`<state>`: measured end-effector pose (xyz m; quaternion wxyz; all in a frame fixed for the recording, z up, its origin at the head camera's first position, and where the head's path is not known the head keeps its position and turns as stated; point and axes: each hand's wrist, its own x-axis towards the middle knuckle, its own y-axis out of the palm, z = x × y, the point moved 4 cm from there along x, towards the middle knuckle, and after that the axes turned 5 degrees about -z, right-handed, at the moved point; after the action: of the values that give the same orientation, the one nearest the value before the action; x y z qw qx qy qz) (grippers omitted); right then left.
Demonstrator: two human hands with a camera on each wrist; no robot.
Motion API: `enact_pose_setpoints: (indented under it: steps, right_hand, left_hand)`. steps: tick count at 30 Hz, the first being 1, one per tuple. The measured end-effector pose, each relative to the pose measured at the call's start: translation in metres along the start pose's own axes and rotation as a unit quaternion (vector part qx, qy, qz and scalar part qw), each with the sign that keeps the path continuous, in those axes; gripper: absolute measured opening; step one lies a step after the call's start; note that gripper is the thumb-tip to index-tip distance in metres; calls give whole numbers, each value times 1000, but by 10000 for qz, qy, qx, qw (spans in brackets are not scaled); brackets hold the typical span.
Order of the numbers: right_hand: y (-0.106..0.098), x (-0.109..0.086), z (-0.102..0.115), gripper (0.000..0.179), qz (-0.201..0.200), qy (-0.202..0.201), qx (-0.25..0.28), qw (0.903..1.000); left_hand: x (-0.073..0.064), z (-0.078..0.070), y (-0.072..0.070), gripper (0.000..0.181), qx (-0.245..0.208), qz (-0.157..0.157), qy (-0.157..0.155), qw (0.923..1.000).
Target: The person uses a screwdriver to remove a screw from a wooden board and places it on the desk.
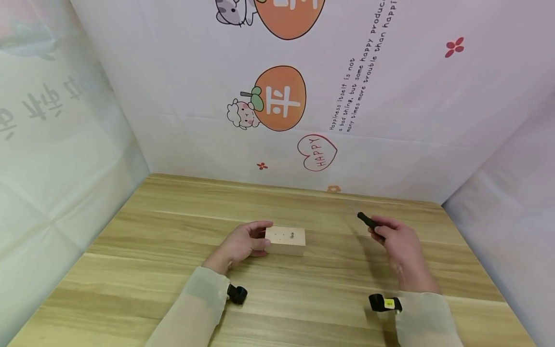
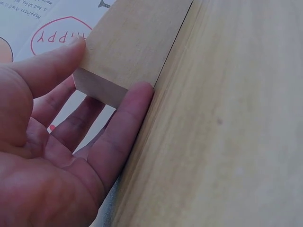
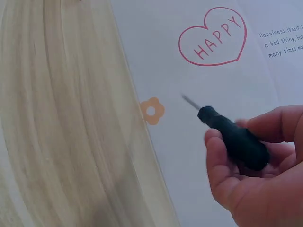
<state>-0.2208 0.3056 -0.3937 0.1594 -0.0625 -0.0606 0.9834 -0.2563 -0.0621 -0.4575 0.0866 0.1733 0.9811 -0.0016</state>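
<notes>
A pale wooden block [image 1: 284, 249] lies on the table in the head view. Small dark holes dot its top, and a screw [image 1: 292, 235] stands near its right end. My left hand [image 1: 243, 242] holds the block's left end between thumb and fingers; the left wrist view shows this grip on the block [image 2: 132, 42] close up, with part of the screw [image 2: 103, 4] at the top. To the right, my right hand [image 1: 399, 241] grips a screwdriver [image 1: 367, 220] by its black handle, raised above the table. Its thin shaft points away from the hand in the right wrist view.
The wood-grain table [image 1: 277, 299] ends at a white printed sheet [image 1: 381, 159] hanging behind it. Similar sheets flank the left and right sides. A dark wrist camera [image 1: 237, 293] sits at the left cuff, another [image 1: 383, 303] at the right cuff.
</notes>
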Motion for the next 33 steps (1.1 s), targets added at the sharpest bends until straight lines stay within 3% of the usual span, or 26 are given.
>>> enact_pose_setpoints:
  steps: [4, 8, 10, 16, 19, 22, 26, 30, 33]
  right_hand:
    - [-3, 0, 0, 51, -264, 198, 1188, 9924]
    - [-6, 1, -4, 37, -207, 459, 2544, 9658]
    - [-7, 1, -5, 26, -58, 603, 3136, 9476]
    - [-12, 3, -5, 15, 244, 1267, 4656, 8755]
    - [-12, 5, -2, 18, 213, 1347, 4961, 8575]
    - [-11, 5, 3, 19, 269, 1170, 5023, 8563]
    - [-3, 1, 15, 21, 559, 776, 4947, 8638]
    - [8, -6, 31, 24, 760, 332, 4790, 8739]
    - [17, -14, 43, 31, 731, -69, 4547, 8876]
  left_hand:
    - [-1, 0, 0, 53, 12, -4, 23, 10000]
    - [0, 1, 0, 53, 0, 16, 21, 10000]
    - [0, 2, 0, 54, -10, 21, 19, 10000]
    - [3, 4, -1, 53, -17, -34, 21, 10000]
    - [3, 3, -1, 52, -5, -90, 17, 10000]
    - [2, 1, 0, 51, 25, -113, 55, 9999]
    - [2, 0, 1, 47, 68, -128, 115, 9998]
    - [2, 0, 1, 45, 151, -194, 128, 9996]
    - [2, 0, 1, 45, 225, -241, 149, 9993]
